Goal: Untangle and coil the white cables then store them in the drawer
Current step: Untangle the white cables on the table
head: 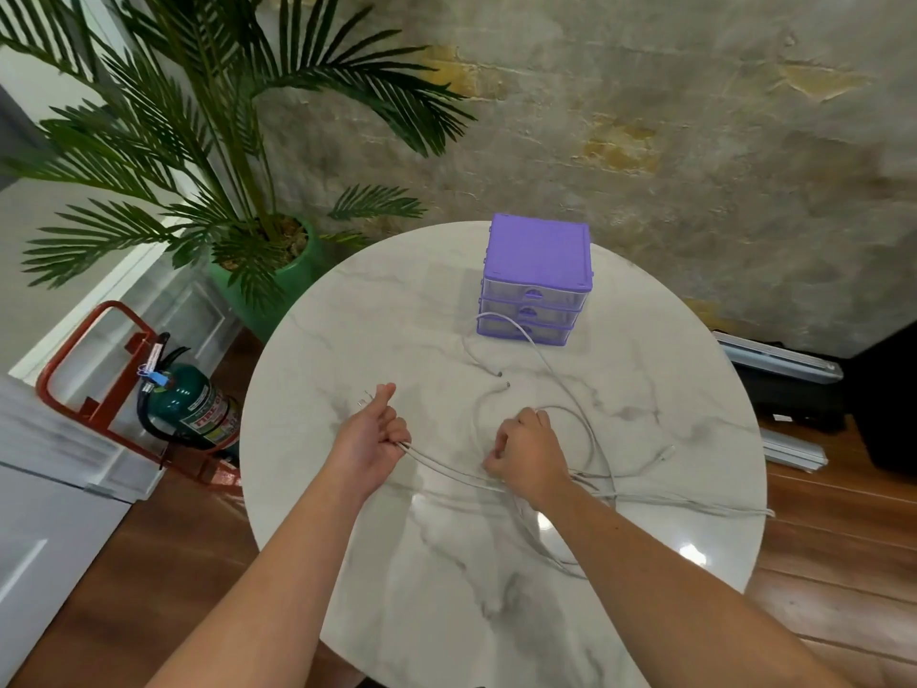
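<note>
Several white cables lie tangled across the round marble table. My left hand grips two strands of cable, thumb up, with plug ends poking out above the fist. My right hand is curled round the same strands a short way to the right, above the tangle. One cable runs up to the front of the purple three-drawer box at the table's far side. All its drawers look closed. Two loose plug ends lie in the middle.
A potted palm in a green pot stands behind the table's left edge. A green fire extinguisher in a red stand sits on the floor to the left. Dark equipment lies on the wooden floor at right.
</note>
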